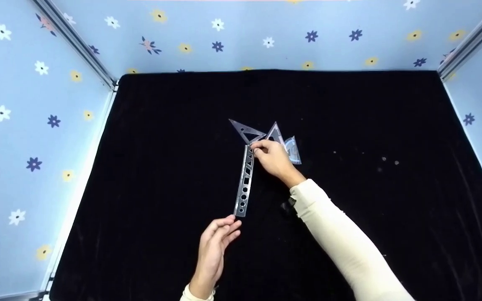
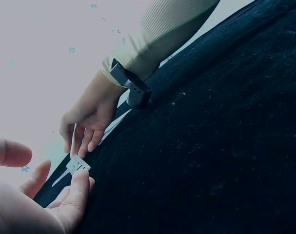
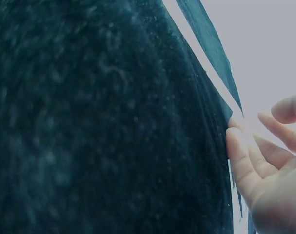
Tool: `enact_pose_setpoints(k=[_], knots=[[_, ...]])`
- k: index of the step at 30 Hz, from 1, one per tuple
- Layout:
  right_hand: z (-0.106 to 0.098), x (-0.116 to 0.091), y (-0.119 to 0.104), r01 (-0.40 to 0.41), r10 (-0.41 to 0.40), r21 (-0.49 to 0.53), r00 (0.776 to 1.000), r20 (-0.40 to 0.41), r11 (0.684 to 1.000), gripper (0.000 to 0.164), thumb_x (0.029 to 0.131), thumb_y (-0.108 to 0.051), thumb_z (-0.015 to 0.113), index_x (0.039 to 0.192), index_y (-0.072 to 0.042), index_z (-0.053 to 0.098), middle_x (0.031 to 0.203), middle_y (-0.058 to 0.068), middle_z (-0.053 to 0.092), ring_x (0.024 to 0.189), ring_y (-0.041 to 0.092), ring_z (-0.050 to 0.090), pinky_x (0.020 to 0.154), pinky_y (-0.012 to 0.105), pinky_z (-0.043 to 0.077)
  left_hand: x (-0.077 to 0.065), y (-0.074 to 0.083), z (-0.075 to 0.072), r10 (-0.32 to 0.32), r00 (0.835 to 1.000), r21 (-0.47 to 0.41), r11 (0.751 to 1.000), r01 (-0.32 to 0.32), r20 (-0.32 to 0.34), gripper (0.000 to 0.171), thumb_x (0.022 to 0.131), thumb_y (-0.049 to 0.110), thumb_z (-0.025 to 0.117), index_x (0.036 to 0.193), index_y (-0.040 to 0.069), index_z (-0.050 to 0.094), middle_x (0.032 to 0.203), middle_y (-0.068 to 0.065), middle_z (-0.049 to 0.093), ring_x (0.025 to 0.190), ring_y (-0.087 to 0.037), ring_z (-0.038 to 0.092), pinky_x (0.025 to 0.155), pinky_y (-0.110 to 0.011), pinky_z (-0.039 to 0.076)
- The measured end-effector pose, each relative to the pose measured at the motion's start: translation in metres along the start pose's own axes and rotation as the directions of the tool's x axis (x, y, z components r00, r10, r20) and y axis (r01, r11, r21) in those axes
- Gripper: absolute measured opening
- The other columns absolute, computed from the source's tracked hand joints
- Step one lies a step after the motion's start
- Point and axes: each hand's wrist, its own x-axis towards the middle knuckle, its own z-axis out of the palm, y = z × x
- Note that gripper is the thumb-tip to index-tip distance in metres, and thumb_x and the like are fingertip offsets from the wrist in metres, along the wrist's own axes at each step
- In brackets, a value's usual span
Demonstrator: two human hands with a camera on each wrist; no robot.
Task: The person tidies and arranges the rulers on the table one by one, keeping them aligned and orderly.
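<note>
A clear stencil ruler [image 1: 244, 188] with a row of cut-out shapes lies lengthwise between the two hands. My right hand [image 1: 272, 156] pinches its far end with thumb and forefinger. Fingers of my left hand [image 1: 214, 244] touch the near end; in the left wrist view the thumb stands apart from the fingertip at the slotted ruler [image 2: 79, 165]. Past the right hand are a clear set square [image 1: 243, 130], a second set square [image 1: 275, 130] and a blue-marked protractor [image 1: 293, 150], the latter two partly hidden by that hand. The right wrist view shows the right hand [image 3: 269, 156] at its edge.
Black cloth [image 1: 161, 167] covers the table. Blue flowered panels [image 1: 245, 37] stand behind and at both sides, with metal posts [image 1: 78, 42] at the corners. Small pale specks [image 1: 396, 162] lie on the cloth at the right.
</note>
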Motion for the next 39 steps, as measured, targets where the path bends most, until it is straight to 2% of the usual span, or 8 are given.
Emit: enact_pose_setpoints(k=[11,21,31,39], knots=[[0.001,0.000,0.000,-0.021,0.023,-0.097,0.999,0.021,0.995,0.022,0.090,-0.006,0.060,0.105,-0.004,0.076,0.114,0.005,0.073,0.102,0.017,0.065,0.092,0.032,0.050,-0.003,-0.003,-0.001,-0.001,1.000,0.011,1.000,0.001,0.005,0.021,0.097,-0.001,0.052,0.111,-0.016,0.056,0.133,-0.029,0.055,0.115,-0.037,0.063,0.096,-0.044,0.053],[0.004,0.001,-0.006,-0.015,0.030,-0.151,0.995,0.098,0.988,0.026,0.094,-0.011,0.058,0.114,-0.009,0.075,0.128,0.000,0.068,0.120,0.015,0.060,0.104,0.031,0.044,-0.005,-0.002,-0.002,0.008,1.000,0.009,1.000,-0.008,-0.005,0.022,0.097,-0.002,0.052,0.112,-0.017,0.056,0.131,-0.028,0.054,0.113,-0.035,0.063,0.095,-0.044,0.053],[0.008,0.003,-0.011,0.035,-0.001,-0.204,0.986,0.167,0.978,0.030,0.099,-0.013,0.051,0.119,-0.010,0.073,0.133,0.000,0.065,0.127,0.016,0.055,0.109,0.031,0.039,-0.005,-0.001,-0.003,0.024,0.999,0.031,0.999,-0.022,-0.043,0.022,0.096,-0.004,0.051,0.111,-0.019,0.054,0.130,-0.029,0.051,0.108,-0.034,0.065,0.092,-0.042,0.055],[0.009,0.005,-0.014,0.023,0.032,-0.256,0.978,0.207,0.966,0.033,0.101,-0.015,0.048,0.126,-0.014,0.070,0.139,-0.003,0.061,0.131,0.017,0.052,0.111,0.034,0.038,-0.003,0.000,-0.002,0.033,0.998,0.034,0.999,-0.031,-0.050,0.025,0.095,-0.005,0.050,0.115,-0.019,0.053,0.126,-0.028,0.051,0.107,-0.033,0.065,0.091,-0.042,0.055]])
